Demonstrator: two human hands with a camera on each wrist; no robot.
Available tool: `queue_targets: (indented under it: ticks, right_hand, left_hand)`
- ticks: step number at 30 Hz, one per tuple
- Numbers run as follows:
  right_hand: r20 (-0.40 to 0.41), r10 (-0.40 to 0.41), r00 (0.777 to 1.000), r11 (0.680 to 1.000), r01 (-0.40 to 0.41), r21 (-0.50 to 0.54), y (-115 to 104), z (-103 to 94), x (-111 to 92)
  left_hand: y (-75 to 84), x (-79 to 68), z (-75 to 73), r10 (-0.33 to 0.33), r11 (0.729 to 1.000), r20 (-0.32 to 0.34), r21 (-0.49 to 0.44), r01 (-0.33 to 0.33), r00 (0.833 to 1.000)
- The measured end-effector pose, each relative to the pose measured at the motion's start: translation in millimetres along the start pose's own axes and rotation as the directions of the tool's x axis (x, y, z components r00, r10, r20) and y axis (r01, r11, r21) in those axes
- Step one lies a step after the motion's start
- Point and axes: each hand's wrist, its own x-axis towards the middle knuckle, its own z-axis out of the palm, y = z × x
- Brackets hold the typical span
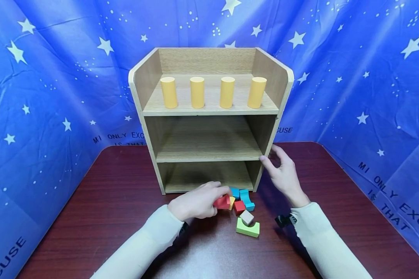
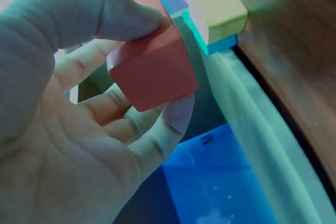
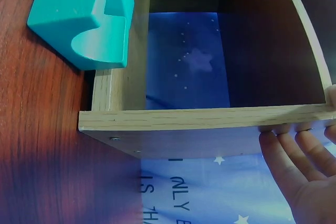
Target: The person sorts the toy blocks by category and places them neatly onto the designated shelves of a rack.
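Observation:
Between thumb and fingers, my left hand [image 1: 197,200] pinches a red building block [image 2: 157,72] with a curved hollow in it, low before the shelf's bottom front edge. My right hand [image 1: 285,176] touches the right side panel of the wooden shelf [image 1: 209,158]. Its thumb is at the front edge and its fingers [image 3: 283,161] lie against the outer face. Beside the held block are a yellow block [image 1: 232,203], a small red block [image 1: 239,208] and a blue block with a curved cutout [image 1: 246,199]. Another blue block [image 1: 235,192] is behind, partly hidden.
Nearer on the dark red table [image 1: 101,205] are a pale wooden cube [image 1: 246,217] and a green block with a curved hollow [image 1: 248,230]. Several yellow cylinders [image 1: 197,93] stand in a row on the top shelf board. A blue starry curtain [image 1: 73,77] surrounds the table.

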Motion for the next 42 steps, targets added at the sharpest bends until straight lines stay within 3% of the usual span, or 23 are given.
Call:
queue_targets:
  ticks: [21,31,42]
  right_hand:
    - [-0.002,-0.004,1.0,1.0,0.004,-0.007,0,-0.5,0]
    - [-0.001,-0.008,1.0,1.0,0.008,-0.001,38,4.2,4]
    - [0.004,-0.018,1.0,1.0,0.017,0.007,41,3.7,4]
  left_hand:
    - [8.0,9.8,-45.9,0.091,0.992,-0.05,0.093,-0.086,0.995]
    - [16.7,18.0,-65.5,0.114,0.987,-0.078,0.124,-0.104,0.99]
    - [19.3,31.7,-85.9,0.136,0.985,-0.108,0.117,-0.124,0.985]
